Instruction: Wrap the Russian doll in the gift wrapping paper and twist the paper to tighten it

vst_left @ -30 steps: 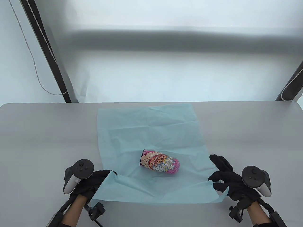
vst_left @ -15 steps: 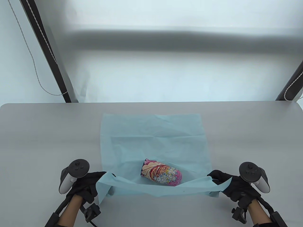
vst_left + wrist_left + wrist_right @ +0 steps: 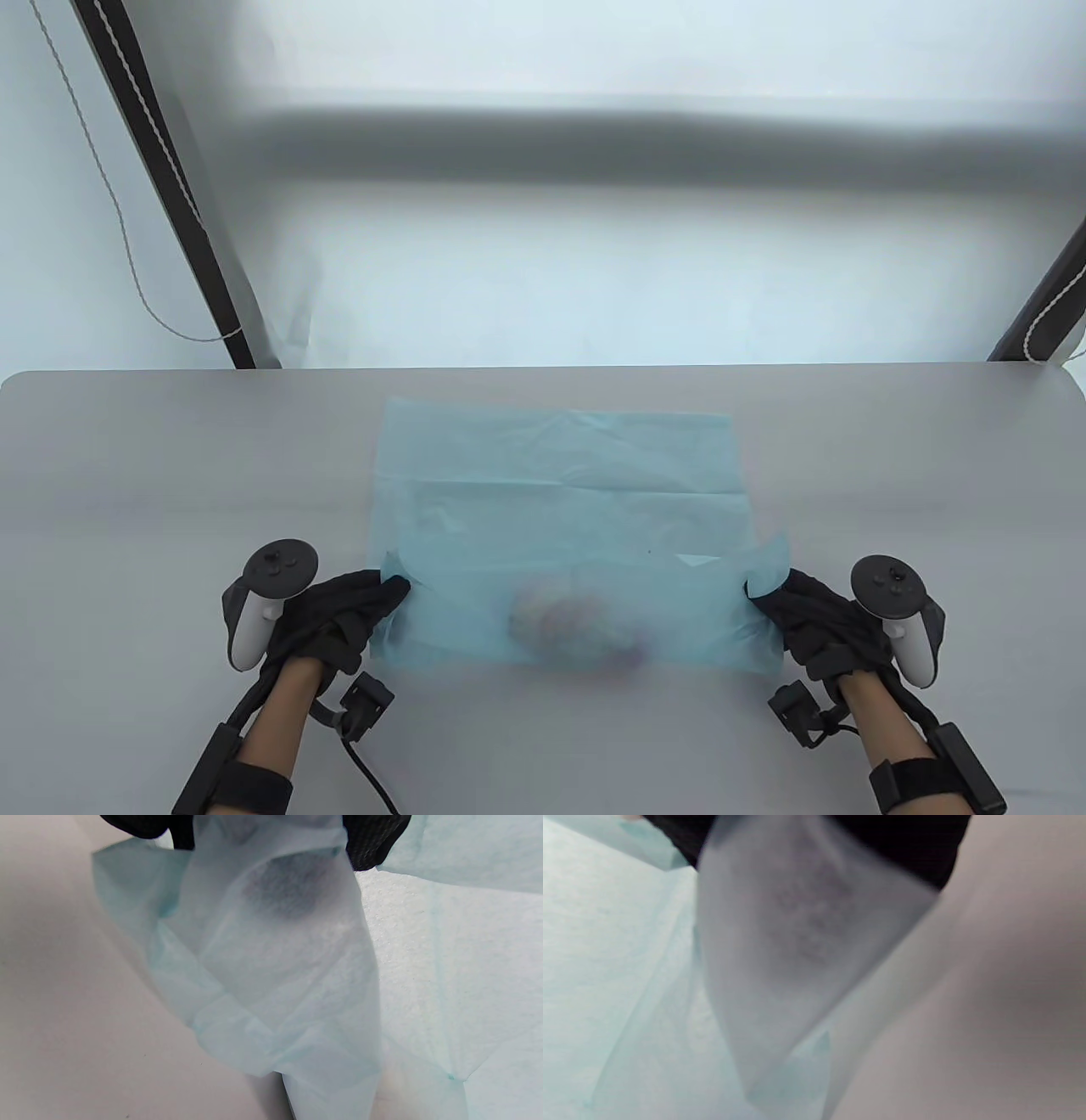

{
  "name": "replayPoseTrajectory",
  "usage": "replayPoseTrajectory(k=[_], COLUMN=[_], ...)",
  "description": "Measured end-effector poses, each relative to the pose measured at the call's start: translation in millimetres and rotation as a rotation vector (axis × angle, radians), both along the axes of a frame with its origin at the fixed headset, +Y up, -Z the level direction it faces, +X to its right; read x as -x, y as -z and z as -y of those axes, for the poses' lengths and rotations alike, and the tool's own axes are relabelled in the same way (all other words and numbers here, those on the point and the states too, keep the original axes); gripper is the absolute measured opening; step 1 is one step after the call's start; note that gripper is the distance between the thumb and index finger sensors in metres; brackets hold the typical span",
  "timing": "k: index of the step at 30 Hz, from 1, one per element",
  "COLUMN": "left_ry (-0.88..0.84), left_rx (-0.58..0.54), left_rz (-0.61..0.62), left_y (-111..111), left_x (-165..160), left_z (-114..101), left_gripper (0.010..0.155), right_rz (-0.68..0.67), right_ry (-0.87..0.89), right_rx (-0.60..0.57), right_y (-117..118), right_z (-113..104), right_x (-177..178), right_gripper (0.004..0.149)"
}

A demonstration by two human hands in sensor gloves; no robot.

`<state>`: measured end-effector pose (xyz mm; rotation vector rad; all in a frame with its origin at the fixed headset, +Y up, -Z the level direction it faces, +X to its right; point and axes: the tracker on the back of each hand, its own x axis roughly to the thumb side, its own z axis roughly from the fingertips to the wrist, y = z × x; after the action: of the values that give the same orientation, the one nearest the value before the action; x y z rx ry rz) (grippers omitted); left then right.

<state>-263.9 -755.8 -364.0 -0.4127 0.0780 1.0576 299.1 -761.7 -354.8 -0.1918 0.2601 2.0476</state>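
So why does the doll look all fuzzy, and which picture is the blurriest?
Table view: the doll shows dimly through thin blue paper folded over it. Right wrist view: blurriest, smeared paper and dark fingers. Left wrist view: sharper, paper creases clear.

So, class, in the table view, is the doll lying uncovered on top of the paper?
No, the paper is folded over the doll, which shows only faintly through it.
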Motion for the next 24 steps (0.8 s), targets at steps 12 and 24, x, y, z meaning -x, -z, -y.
replayPoseTrajectory(k=[12, 24], left_ry=[0.079, 0.096], left_rx=[0.164, 0.25], left_rz=[-0.081, -0.095], left_y=[29, 38], left_x=[-10, -4], left_z=[17, 20], left_gripper=[0.044, 0.054], right_rz=[0.14, 0.084], right_ry=[-0.277, -0.597], right_rx=[0.076, 0.054], right_y=[31, 37], right_z=[8, 1], right_x=[12, 24], right_gripper=[0.045, 0.043])
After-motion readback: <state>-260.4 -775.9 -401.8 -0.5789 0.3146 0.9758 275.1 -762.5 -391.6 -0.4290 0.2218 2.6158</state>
